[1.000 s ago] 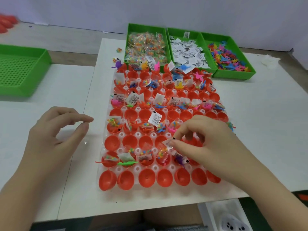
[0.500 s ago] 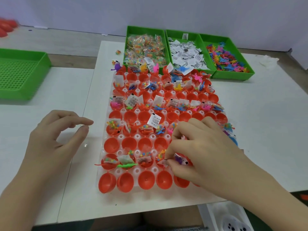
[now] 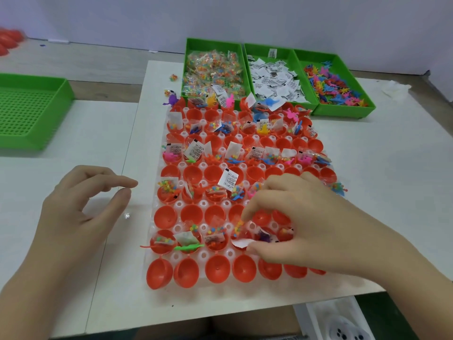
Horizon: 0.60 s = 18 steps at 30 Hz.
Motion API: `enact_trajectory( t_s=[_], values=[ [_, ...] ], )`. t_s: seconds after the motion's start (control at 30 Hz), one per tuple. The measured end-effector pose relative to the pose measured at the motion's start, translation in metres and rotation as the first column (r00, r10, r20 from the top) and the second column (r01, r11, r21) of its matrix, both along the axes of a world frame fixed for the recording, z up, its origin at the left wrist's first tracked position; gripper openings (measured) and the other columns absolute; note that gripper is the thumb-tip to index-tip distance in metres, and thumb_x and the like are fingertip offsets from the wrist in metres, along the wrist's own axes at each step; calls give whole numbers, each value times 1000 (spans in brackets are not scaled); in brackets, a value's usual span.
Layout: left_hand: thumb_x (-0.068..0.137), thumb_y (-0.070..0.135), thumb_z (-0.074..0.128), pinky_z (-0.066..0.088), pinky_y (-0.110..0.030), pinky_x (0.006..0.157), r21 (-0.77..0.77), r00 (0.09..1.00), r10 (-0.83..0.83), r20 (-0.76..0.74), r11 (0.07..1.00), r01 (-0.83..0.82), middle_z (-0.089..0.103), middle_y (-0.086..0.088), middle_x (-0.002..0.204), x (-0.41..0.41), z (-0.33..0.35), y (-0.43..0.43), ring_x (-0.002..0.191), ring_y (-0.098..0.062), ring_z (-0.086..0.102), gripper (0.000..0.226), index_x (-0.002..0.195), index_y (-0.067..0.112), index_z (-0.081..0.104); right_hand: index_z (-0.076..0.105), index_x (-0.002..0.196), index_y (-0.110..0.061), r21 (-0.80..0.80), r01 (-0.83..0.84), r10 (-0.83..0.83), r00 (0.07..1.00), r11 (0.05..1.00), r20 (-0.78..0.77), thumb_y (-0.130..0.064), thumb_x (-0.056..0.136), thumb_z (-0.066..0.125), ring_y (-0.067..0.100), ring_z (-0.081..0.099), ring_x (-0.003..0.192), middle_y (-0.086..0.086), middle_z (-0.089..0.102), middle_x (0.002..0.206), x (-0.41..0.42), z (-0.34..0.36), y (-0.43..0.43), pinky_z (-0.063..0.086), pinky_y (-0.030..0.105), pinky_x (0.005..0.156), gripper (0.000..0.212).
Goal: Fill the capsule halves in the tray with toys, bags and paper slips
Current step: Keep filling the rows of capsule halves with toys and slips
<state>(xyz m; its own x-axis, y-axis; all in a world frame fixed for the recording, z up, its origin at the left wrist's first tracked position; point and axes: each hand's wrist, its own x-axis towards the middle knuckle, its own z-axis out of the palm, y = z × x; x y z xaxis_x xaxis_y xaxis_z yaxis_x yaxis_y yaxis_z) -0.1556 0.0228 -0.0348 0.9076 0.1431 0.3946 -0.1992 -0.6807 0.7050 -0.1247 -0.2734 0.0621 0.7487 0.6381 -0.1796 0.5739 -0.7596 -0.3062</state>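
Right hand [image 3: 306, 224] pinches paper slip [image 3: 240, 242] over a capsule half [image 3: 245, 233]; filled halves [image 3: 214, 241] adjoin. Left hand [image 3: 73, 212] relaxed, empty, beside tray [image 3: 203, 253].

This looks like a small packing workshop, where the same little job is done by hand many times. The right hand [image 3: 306, 217] pinches a paper slip [image 3: 241, 242] over a big tray [image 3: 203, 204] with rows and rows of red capsule halves [image 3: 218, 267]. Far past that hand stand three green bins [image 3: 259, 49] side by side, with bags [image 3: 213, 69], slips [image 3: 272, 79] and toys [image 3: 333, 87] sorted into them. Past the left hand [image 3: 81, 207] sits one more bin [image 3: 24, 143]. The tables [image 3: 380, 192] are plain white.
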Motion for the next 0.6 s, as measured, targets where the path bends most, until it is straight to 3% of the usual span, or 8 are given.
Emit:
enact_trajectory(
  t_s=[0.2, 0.4, 0.6],
  values=[
    [83, 43, 52, 33, 1, 81, 5, 1000, -6, 1, 1000, 6, 55, 17, 99, 1, -1, 1, 93, 6, 51, 14, 93, 47, 61, 66, 103, -42, 19, 111, -112, 993, 994, 49, -50, 88, 41, 2, 50, 89, -16, 56, 92, 7, -4, 5, 32, 30, 82, 30],
    [82, 44, 52, 35, 3, 74, 4, 1000, -9, -5, 1000, 9, 55, 16, 98, 0, 1, 1, 94, 7, 51, 15, 93, 46, 62, 65, 89, -43, 57, 80, -80, 997, 995, 4, -52, 84, 50, 3, 50, 88, -14, 57, 88, 6, -8, 7, 29, 27, 81, 18],
    [83, 43, 53, 33, 0, 78, -13, 1000, -7, -20, 1000, 7, 55, 15, 98, 0, -1, 3, 95, 5, 51, 16, 93, 52, 61, 62, 73, -40, 87, 72, -68, 996, 994, -51, -45, 78, 62, 4, 47, 86, -17, 52, 76, 5, -8, 3, 27, 21, 82, 7]
  ],
)
